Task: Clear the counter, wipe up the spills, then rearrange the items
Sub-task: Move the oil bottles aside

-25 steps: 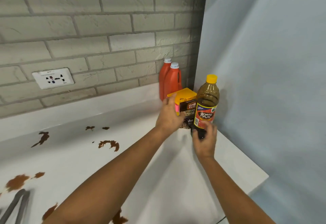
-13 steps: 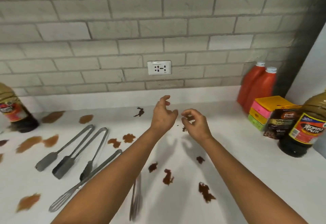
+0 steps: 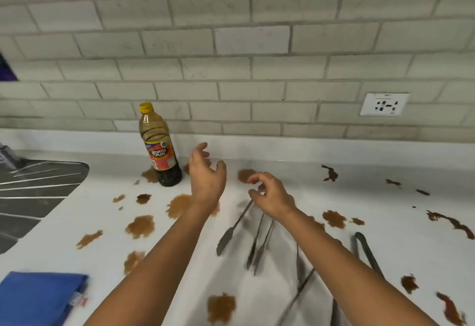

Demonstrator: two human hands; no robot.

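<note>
A soy sauce bottle (image 3: pixel 160 151) with a yellow cap stands upright near the back wall, in a brown puddle. My left hand (image 3: pixel 205 179) hovers just right of it, fingers spread and holding nothing. My right hand (image 3: pixel 272 196) is beside it, fingers loosely curled and empty, above several metal utensils (image 3: pixel 232 230) lying on the white counter (image 3: pixel 295 169). Brown spills (image 3: pixel 140 226) dot the counter across its whole width. A folded blue cloth (image 3: pixel 38 297) lies at the front left.
A dark ribbed drainboard (image 3: pixel 38 192) takes the left side. Black tongs (image 3: pixel 366 252) lie at the right. A wall socket (image 3: pixel 384 104) sits on the grey brick wall behind.
The view has swung left from the right corner, where my hands were on a bottle and a box. Both hands are now empty and near the left-hand bottle.
</note>
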